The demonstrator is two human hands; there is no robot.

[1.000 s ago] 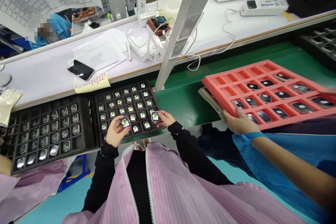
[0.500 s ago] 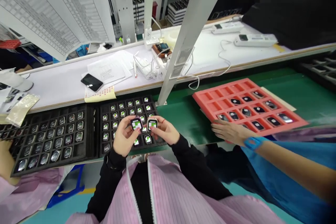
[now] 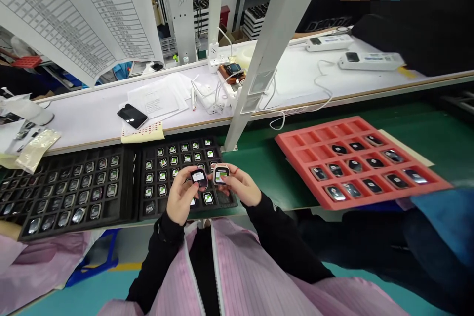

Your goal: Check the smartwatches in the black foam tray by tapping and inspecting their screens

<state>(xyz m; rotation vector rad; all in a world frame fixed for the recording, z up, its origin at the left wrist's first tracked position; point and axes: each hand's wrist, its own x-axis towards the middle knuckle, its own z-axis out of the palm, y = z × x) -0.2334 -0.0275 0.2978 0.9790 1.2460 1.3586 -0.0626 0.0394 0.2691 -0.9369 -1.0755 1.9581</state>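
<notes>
Head view, item entry. Your left hand (image 3: 182,198) pinches one lit watch unit (image 3: 199,177) by its edges. Your right hand (image 3: 241,188) pinches a second watch unit (image 3: 221,174) just beside it, screens up. Both are held just above the black tray (image 3: 225,199) at the table's (image 3: 259,168) near edge. Step, as judged: a side-by-side check of the pair. Wrists bend inward and forearms converge from your chest. Returning either calls for an empty cell. Red tray (image 3: 355,203): toward the right edge, well apart.
</notes>
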